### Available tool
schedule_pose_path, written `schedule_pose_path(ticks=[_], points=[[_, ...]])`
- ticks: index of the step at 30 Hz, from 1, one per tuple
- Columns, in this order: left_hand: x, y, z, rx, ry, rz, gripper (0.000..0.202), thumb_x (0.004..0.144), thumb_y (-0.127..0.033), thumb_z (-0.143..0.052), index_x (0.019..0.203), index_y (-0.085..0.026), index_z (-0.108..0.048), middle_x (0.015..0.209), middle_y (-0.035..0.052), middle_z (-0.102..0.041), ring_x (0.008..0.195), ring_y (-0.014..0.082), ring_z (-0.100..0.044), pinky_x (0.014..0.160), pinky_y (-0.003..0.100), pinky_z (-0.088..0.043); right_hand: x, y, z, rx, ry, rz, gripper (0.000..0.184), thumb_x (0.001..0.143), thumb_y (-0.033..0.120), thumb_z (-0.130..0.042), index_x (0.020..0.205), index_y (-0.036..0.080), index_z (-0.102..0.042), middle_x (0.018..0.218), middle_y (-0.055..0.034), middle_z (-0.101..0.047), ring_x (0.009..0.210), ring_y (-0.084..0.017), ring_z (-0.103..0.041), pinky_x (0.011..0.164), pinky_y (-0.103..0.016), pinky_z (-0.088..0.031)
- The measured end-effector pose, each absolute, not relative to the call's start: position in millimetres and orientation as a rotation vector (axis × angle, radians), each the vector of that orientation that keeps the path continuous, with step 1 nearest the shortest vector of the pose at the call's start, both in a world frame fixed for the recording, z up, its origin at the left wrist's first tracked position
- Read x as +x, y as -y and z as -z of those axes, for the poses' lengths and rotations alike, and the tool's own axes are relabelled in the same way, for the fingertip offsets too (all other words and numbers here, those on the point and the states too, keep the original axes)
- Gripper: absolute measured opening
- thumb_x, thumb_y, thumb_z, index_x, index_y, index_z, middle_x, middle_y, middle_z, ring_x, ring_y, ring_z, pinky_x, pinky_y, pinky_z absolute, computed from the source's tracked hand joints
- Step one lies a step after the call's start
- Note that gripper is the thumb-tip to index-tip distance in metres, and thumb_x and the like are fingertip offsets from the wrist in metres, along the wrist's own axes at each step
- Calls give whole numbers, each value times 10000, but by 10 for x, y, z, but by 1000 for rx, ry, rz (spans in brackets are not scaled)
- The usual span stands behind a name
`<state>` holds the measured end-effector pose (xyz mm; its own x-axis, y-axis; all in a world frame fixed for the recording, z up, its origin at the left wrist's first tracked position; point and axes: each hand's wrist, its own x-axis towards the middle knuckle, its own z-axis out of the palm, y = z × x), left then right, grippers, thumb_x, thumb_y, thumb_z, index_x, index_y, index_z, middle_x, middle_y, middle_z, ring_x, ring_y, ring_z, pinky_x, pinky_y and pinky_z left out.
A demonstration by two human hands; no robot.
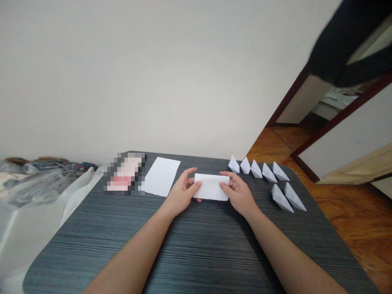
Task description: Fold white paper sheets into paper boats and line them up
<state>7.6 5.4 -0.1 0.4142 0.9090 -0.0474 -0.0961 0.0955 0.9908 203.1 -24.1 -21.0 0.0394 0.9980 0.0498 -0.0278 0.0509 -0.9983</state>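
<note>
A folded white sheet of paper (211, 188) is held up a little above the dark table, its folded edge toward the wall. My left hand (183, 192) grips its left end, thumb on the front face and fingers partly hidden behind. At the right end my right hand (239, 192) pinches it the same way, thumb in front. To the left of my left hand lies a flat white sheet of paper (162, 176). Several folded paper boats (256, 169) stand in a row beyond my right hand, and two more paper boats (281, 198) sit nearer on the right.
The dark wood-grain table (196, 253) stands against a pale wall (171, 81). A blurred-out rectangular item (126, 171) lies at its far left. Plastic-covered bundles (39, 183) are beside the table on the left. A blurry black strap (333, 49) hangs at upper right.
</note>
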Motion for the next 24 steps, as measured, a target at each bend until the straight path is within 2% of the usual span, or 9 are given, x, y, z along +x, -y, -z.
schedule_pose_path(ticks=[4,7,24], points=[[58,-87,86,1324,-880,-748,371,834,-420,-494,1056,-123,-505,569,22,-611,454,129,-566,446,227,-450,2050,230,219,-1168,1156,-1115,423,774,329,-616,1154,195,-486,830,-40,-673,676,-171,-613,593,-279,-461],[47,-99,105,1350,-898,-748,318,848,-414,-474,947,-119,-538,536,24,-611,440,118,-554,447,213,-443,2048,230,221,-1167,1155,-1110,427,771,325,-619,1155,196,-485,850,-44,-676,688,-173,-617,606,-284,-465],[40,-92,87,1396,-931,-778,282,836,-393,-492,917,-130,-552,536,14,-612,441,107,-534,446,196,-401,2057,224,236,-1186,1228,-1084,413,790,326,-599,1168,207,-481,847,-38,-673,694,-176,-617,611,-291,-468]])
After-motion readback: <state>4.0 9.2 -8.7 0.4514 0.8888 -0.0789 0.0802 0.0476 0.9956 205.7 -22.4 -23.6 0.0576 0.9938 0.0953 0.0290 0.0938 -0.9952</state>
